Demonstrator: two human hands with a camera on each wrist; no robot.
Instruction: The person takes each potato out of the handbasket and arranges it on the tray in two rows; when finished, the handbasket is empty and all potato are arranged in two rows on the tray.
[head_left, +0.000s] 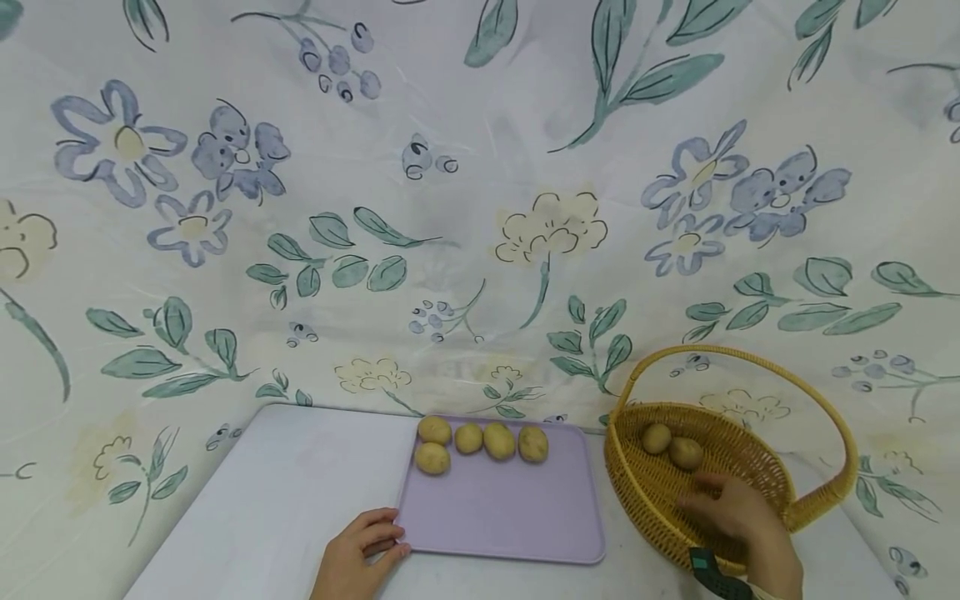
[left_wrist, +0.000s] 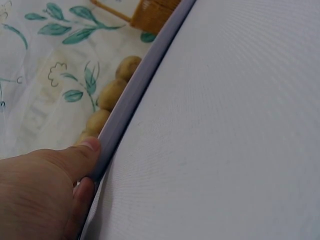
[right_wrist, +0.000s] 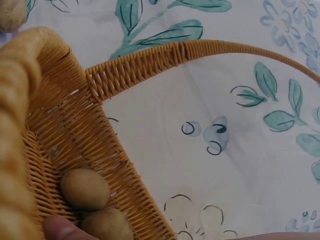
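Note:
On a lilac tray (head_left: 502,512) lie several potatoes (head_left: 498,442), grouped along its far side and far left corner. My left hand (head_left: 362,554) holds the tray's near left corner; in the left wrist view its thumb (left_wrist: 91,145) lies against the rim. To the right, my right hand (head_left: 731,508) is inside a wicker basket (head_left: 637,492), slightly blurred, with fingers loosely extended and nothing seen in them. Two potatoes (head_left: 686,453) lie in the basket just beyond those fingers. In the right wrist view, the right thumb (right_wrist: 62,230) is close beside a potato (right_wrist: 85,189).
The basket's tall arched handle (head_left: 738,354) rises over its opening. Tray and basket stand side by side on a white table (head_left: 300,483). Behind the table hangs a floral cloth (head_left: 465,192). A dark band (head_left: 716,575) is on the right wrist.

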